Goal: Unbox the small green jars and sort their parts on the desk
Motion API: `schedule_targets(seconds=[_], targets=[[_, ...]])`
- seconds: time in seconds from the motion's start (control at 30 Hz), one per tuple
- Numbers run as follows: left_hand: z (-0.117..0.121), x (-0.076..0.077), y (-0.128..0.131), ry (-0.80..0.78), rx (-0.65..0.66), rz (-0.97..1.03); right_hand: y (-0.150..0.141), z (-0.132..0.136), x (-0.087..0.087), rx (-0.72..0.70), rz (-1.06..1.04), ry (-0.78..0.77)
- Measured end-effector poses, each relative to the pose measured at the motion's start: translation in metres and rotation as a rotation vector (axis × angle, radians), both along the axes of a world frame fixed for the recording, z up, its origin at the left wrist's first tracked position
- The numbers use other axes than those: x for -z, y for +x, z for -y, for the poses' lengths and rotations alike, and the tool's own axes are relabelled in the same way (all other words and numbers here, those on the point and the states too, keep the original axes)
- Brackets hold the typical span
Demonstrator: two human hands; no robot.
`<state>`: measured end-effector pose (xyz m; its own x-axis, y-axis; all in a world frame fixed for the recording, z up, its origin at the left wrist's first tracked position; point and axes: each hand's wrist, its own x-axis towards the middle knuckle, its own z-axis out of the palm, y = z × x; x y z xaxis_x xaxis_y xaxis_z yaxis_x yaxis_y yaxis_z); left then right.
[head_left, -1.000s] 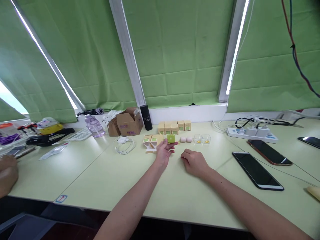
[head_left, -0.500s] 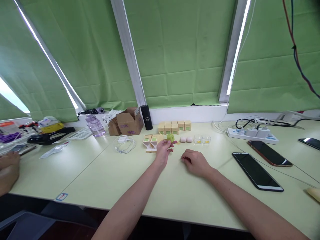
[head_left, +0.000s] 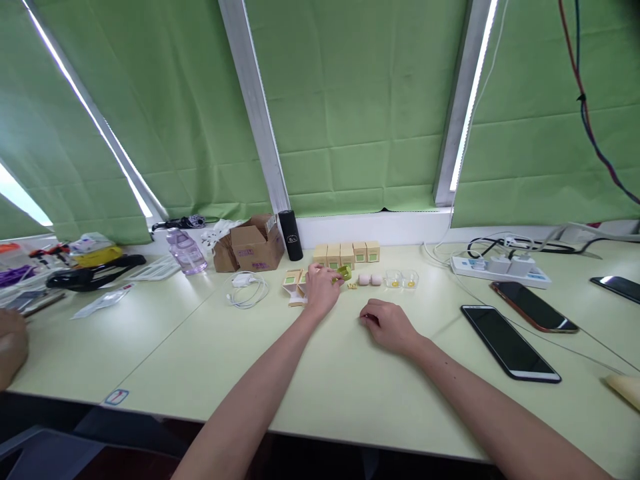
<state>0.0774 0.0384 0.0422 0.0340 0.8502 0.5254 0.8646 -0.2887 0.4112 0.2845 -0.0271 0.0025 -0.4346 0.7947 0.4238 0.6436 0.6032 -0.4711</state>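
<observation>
My left hand [head_left: 323, 290] reaches over the table, its fingertips closed around a small, shiny green rounded piece [head_left: 345, 272]. Partly behind that hand, two opened small cardboard boxes [head_left: 291, 283] with green labels stand on the tabletop. Just right of the green piece lies a tiny yellow item [head_left: 352, 286], too small to name. Two pale pink rounded pieces [head_left: 369, 279] sit beyond it, followed by two clear cups [head_left: 401, 279] with yellow bits inside. My right hand [head_left: 387, 325] rests on the table, fingers curled into a loose fist, with nothing visible in them.
Several closed small boxes [head_left: 347, 254] are lined up at the back. A black cylinder [head_left: 291, 235], a brown carton [head_left: 256, 248], a coiled white cable [head_left: 249, 291] and a purple bottle [head_left: 186, 252] stand leftward. Phones [head_left: 510, 341] and a power strip [head_left: 500, 270] lie right. Another person's hand [head_left: 11, 343] shows far left.
My left hand has moved slightly forward and left with the green piece, turning its back upward and lowering the piece toward the table. My right hand stays put. The view has shifted a little.
</observation>
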Motion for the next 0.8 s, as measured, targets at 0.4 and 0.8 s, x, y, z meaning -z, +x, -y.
schedule_targets(seconds=[0.4, 0.8], targets=[[-0.019, 0.012, 0.003, -0.072, -0.014, -0.366, 0.0, -0.001, 0.0, 0.001, -0.001, 0.007], [-0.015, 0.011, 0.011, -0.148, -0.006, -0.336, 0.0, 0.0, -0.002, -0.001, 0.013, 0.005]])
